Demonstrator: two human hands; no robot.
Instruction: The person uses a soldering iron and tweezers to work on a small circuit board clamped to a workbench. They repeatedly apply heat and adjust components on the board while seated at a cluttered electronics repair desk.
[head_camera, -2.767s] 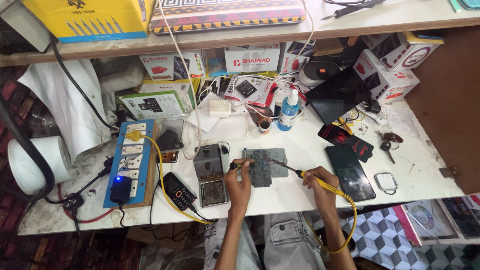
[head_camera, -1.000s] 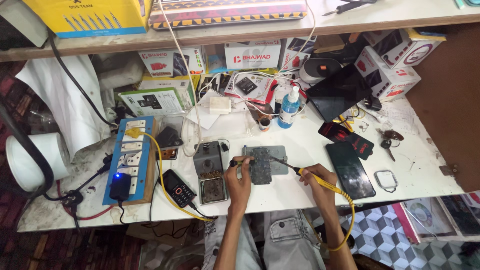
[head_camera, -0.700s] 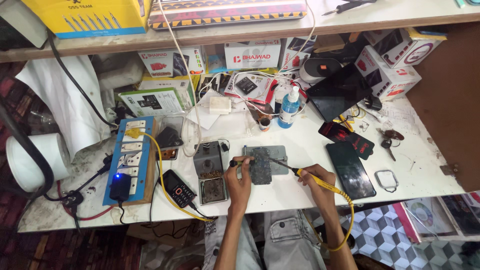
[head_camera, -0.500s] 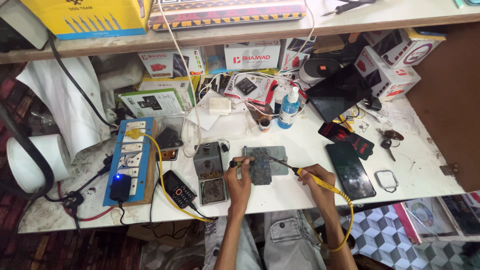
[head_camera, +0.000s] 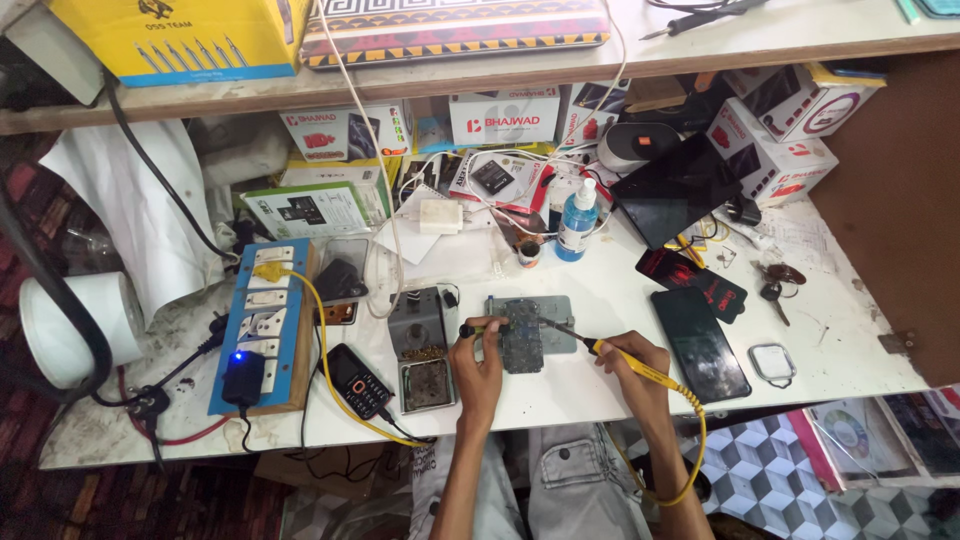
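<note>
While the dark rectangular circuit board (head_camera: 521, 336) lies flat on a grey metal holder plate (head_camera: 556, 322) near the front edge of the white worktable (head_camera: 600, 285), both hands work at it. Left hand (head_camera: 478, 360) sits just left of the board, fingers pressed together around a thin dark-handled tool (head_camera: 482, 328) whose tip reaches the board's upper left edge. Right hand (head_camera: 632, 362) is to the right, fingers pinched around the yellow-handled soldering iron (head_camera: 625, 362); its thin metal shaft slants up and left, tip at the board's upper right part. Yellow cable (head_camera: 695, 450) loops from the iron's rear down past the table edge, beside the right forearm.

Just left of the left hand: grey box-shaped soldering stand (head_camera: 420, 345) with a square open tray at its front. Further left, a small black keypad phone with an orange key (head_camera: 356, 380) lying at a slant, then a blue power strip with white sockets (head_camera: 262, 320) on a wooden base, a black adapter plugged in low and a blue light showing.

Right of the right hand: black smartphone lying screen-up (head_camera: 701, 344); beyond it a small white rounded-square case (head_camera: 771, 362). Behind the board, well apart, a blue liquid bottle with white cap (head_camera: 577, 222) stands upright. Cardboard boxes are stacked along the back, under a shelf.
</note>
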